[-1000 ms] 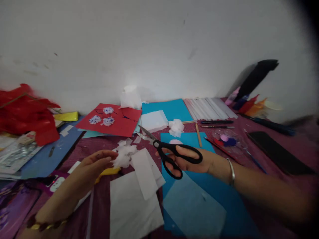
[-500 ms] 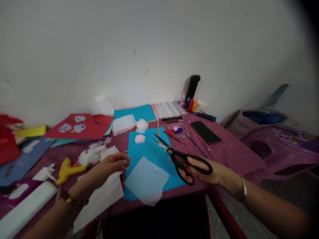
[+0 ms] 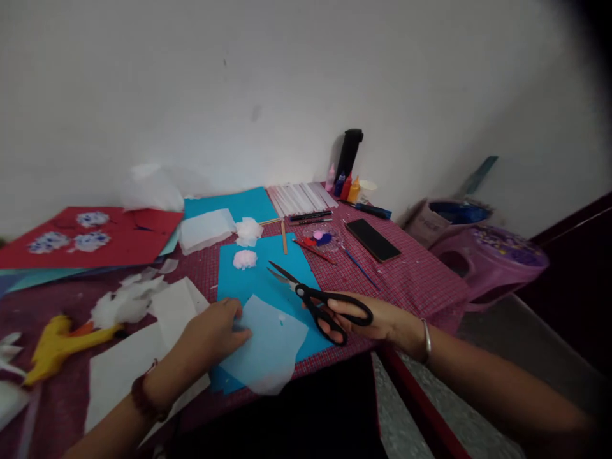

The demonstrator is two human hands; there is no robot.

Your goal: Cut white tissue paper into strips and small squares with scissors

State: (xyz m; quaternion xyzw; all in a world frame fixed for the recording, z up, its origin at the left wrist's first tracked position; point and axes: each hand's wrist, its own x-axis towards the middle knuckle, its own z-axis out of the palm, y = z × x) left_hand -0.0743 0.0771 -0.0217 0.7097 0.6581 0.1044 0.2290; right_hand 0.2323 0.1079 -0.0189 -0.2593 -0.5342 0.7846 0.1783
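Note:
My right hand (image 3: pixel 354 315) holds black-handled scissors (image 3: pixel 308 294), fingers through the loops, blades parted and pointing up and left. My left hand (image 3: pixel 222 331) is at the left edge of a thin, translucent white tissue sheet (image 3: pixel 268 347), thumb and index finger apart; whether it touches the sheet I cannot tell. The sheet lies on blue paper (image 3: pixel 287 255) and hangs over its front edge. Farther up on the blue paper sits a small pale pink crumpled paper puff (image 3: pixel 245 259). A white crumpled puff (image 3: pixel 249 231) lies just beyond it.
On the left are a yellow glue gun (image 3: pixel 60 347), white paper (image 3: pixel 127 363), tissue scraps (image 3: pixel 127 303) and red card (image 3: pixel 124 239). A phone (image 3: pixel 373 240), paint bottles (image 3: pixel 347 187), a paintbrush (image 3: pixel 361 269) and a pencil (image 3: pixel 315 252) lie right. A pink stool (image 3: pixel 497 268) stands beside the table.
My left hand has moved right and down to the tissue sheet's left edge. The view has turned rightward. My right hand still holds the scissors with the blades parted.

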